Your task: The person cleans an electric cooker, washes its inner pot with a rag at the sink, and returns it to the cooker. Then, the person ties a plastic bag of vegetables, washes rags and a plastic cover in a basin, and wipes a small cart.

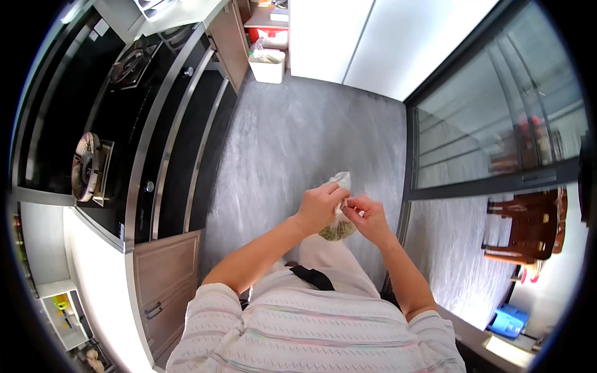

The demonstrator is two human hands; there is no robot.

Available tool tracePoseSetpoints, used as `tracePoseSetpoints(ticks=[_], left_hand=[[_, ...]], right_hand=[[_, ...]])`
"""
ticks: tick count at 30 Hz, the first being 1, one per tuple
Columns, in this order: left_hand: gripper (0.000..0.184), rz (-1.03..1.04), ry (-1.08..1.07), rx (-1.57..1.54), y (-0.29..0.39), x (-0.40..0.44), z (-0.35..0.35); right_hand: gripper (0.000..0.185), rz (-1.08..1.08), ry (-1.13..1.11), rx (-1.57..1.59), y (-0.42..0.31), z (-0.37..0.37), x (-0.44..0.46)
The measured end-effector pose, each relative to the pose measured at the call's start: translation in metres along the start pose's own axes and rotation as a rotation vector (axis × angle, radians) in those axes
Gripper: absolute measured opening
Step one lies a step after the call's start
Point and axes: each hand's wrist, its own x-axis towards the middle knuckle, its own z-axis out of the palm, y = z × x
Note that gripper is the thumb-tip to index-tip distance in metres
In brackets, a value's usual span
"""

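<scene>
A thin, clear plastic bag (pixel 337 232) with something green in its lower part hangs in front of the body, above the floor. My left hand (pixel 321 207) is closed around the bag's gathered neck, and the loose top of the bag sticks up beyond the fingers. Close beside it on the right, my right hand (pixel 367 217) pinches the twisted plastic at the neck between thumb and fingers. The two hands nearly touch. Part of the neck is hidden behind the fingers.
To the left stands a black stove (pixel 140 124) with burners. A white bin (pixel 268 67) holding a bag is at the far end of the grey floor (pixel 311 124). White cabinets (pixel 367 37) stand behind; a glass door (pixel 497 112) and wooden chair (pixel 528 227) are on the right.
</scene>
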Motion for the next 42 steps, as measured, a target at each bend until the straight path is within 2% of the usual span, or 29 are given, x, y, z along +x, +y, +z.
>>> tracePoseSetpoints(ticks=[4, 7, 10, 12, 16, 18, 22, 24, 28, 31, 34, 36, 39, 42], left_hand=[[0.019, -0.055, 0.128, -0.038, -0.034, 0.056, -0.019], [0.019, -0.135, 0.192, -0.033, -0.061, 0.082, -0.039], [0.02, -0.197, 0.249, -0.026, -0.092, 0.113, -0.064], [0.021, -0.212, 0.262, -0.008, -0.118, 0.131, -0.081], [0.022, -0.191, 0.136, 0.05, -0.174, 0.166, -0.111], [0.022, -0.2, 0.07, 0.14, -0.196, 0.184, -0.125], [0.015, -0.169, 0.092, 0.165, -0.232, 0.222, -0.156], [0.01, -0.188, 0.095, 0.215, -0.247, 0.243, -0.168], [0.005, -0.274, 0.199, 0.098, -0.29, 0.274, -0.164], [0.007, -0.414, 0.243, -0.026, -0.32, 0.313, -0.161], [0.008, -0.476, 0.193, -0.042, -0.353, 0.344, -0.152], [0.009, -0.456, 0.171, 0.055, -0.385, 0.362, -0.141], [0.01, -0.571, 0.068, 0.075, -0.422, 0.387, -0.139], [0.015, -0.679, 0.151, -0.024, -0.459, 0.4, -0.135]], right_hand=[[0.011, 0.196, -0.216, 0.489, -0.013, -0.024, 0.086], [0.013, 0.091, -0.317, 0.447, -0.023, -0.025, 0.154], [0.012, -0.034, -0.36, 0.088, -0.041, -0.018, 0.218], [0.011, -0.037, -0.389, 0.083, -0.047, -0.009, 0.259], [0.009, -0.033, -0.397, 0.047, -0.054, 0.008, 0.327], [0.008, -0.029, -0.362, 0.054, -0.049, 0.014, 0.355], [0.008, -0.097, -0.237, 0.036, -0.043, 0.025, 0.419], [0.008, -0.042, -0.223, 0.077, -0.024, 0.026, 0.45], [0.013, 0.015, -0.248, -0.095, -0.045, 0.027, 0.507], [0.024, -0.104, -0.378, -0.144, -0.067, 0.033, 0.546], [0.035, -0.239, -0.421, -0.307, -0.04, 0.041, 0.595], [0.025, -0.182, -0.409, -0.381, -0.01, 0.048, 0.634], [0.018, -0.157, -0.465, -0.454, 0.019, 0.052, 0.677], [0.017, -0.169, -0.562, -0.458, 0.039, 0.05, 0.726]])
